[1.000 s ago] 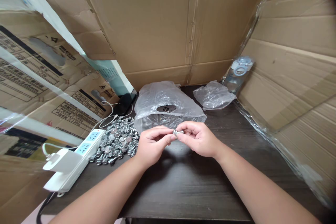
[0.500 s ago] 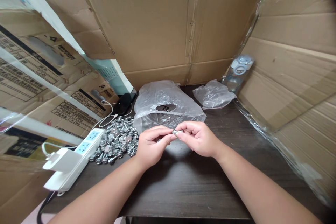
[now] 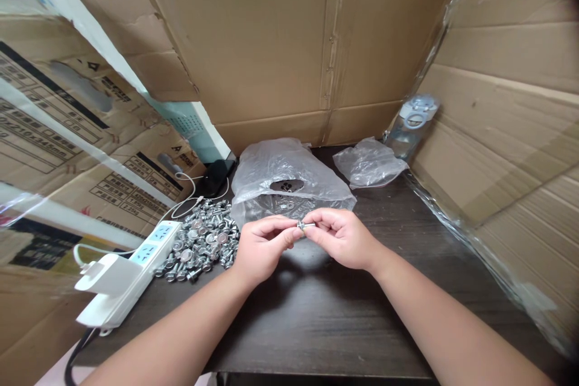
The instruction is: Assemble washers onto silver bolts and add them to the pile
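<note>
Hardly anything has moved since the earlier frames, except that the small silver bolt (image 3: 306, 225) sits a touch higher. It is held above the middle of the dark wooden table (image 3: 362, 325), pinched between the fingertips of the left hand (image 3: 265, 247) and the right hand (image 3: 341, 240), both nearly closed (whether a washer sits on it is too small to tell). Just left of the hands lies a heap of flange bolts (image 3: 203, 238), near the table's back-left corner. Behind the hands, at the back edge, is a clear plastic bag (image 3: 289, 163) with washers (image 3: 284, 205) inside. A smaller bag (image 3: 368, 164) lies to its right. A white power strip (image 3: 145, 251) sits on the left edge, and cardboard sheets (image 3: 271, 30) line the back.
</note>
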A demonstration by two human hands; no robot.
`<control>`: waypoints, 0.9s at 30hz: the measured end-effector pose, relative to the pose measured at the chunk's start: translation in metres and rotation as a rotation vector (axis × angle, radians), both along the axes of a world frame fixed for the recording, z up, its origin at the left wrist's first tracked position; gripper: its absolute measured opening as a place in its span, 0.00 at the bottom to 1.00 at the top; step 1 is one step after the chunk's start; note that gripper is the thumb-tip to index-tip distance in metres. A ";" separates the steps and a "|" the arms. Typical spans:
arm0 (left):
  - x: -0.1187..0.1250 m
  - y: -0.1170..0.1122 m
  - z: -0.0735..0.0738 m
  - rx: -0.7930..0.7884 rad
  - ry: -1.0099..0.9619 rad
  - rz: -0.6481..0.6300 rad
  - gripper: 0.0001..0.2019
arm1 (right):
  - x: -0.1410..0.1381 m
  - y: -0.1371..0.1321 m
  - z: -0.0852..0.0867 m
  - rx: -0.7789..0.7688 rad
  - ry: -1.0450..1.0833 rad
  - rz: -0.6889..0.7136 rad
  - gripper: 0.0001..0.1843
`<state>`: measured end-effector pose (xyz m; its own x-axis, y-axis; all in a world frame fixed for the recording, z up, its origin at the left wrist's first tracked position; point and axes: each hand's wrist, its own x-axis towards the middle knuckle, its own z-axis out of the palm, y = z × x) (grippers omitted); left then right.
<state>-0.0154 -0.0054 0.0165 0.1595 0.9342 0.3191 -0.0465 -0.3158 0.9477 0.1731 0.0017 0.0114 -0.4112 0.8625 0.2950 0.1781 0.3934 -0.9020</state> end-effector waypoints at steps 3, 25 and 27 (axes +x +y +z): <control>0.000 0.000 0.000 -0.018 -0.016 0.008 0.03 | 0.000 0.002 0.001 -0.046 0.022 0.011 0.14; 0.010 -0.014 -0.006 0.195 0.439 0.127 0.20 | 0.001 0.014 -0.021 -0.143 0.035 0.029 0.24; -0.008 -0.021 0.012 0.266 0.552 0.176 0.16 | 0.004 0.016 -0.021 -0.126 0.046 -0.023 0.25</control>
